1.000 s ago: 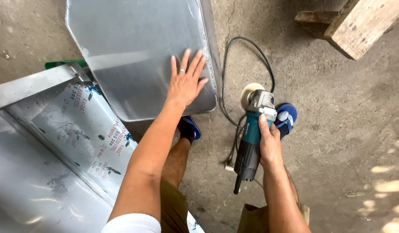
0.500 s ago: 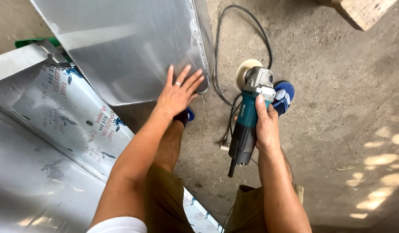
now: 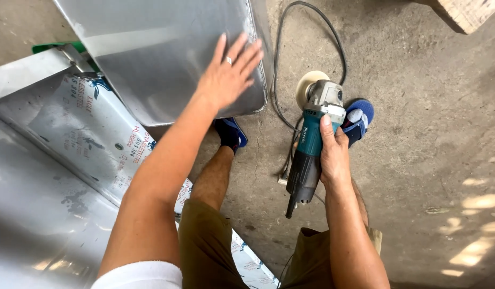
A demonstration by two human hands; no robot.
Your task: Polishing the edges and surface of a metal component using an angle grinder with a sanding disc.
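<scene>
Left hand (image 3: 226, 80) flat on metal sheet (image 3: 162, 53); grinder (image 3: 314, 142) to its right.

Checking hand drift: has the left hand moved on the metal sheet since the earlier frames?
Yes. The left hand has slid toward the metal sheet's right edge; its fingertips now nearly reach that rim, where earlier they lay further in.

We see a rough grey concrete floor (image 3: 429, 134), stained and cracked, sunlight patches (image 3: 474, 230) dappling our right edge, a wooden block (image 3: 466, 13) at top right

Person wears white short sleeve (image 3: 143, 274), olive shorts (image 3: 207, 251), blue sandals (image 3: 359, 119) w/ pale strap (ring (image 3: 229, 60) on left hand (image 3: 226, 80)).
</scene>
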